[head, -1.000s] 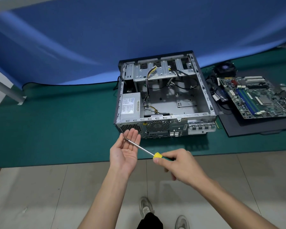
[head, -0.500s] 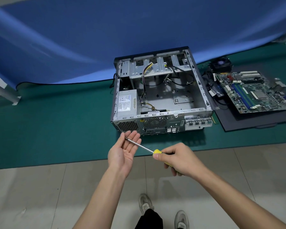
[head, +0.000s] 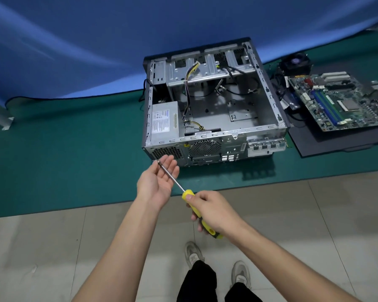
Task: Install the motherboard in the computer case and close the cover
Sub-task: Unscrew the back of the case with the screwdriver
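The right hand [head: 214, 212] holds a screwdriver with a yellow handle and a thin metal rod [head: 189, 196], its fingers curled tight around the handle. The left hand [head: 158, 182] is open, palm up, fingers straight and close together, and the rod lies across its fingers. Just past the hands, an open grey metal computer case [head: 214, 110] sits on a green table mat [head: 63, 149]. The green motherboard [head: 340, 101] lies to the right of the case, on a flat dark panel [head: 336, 142] that may be the case cover. A round black fan [head: 295, 63] sits behind the board.
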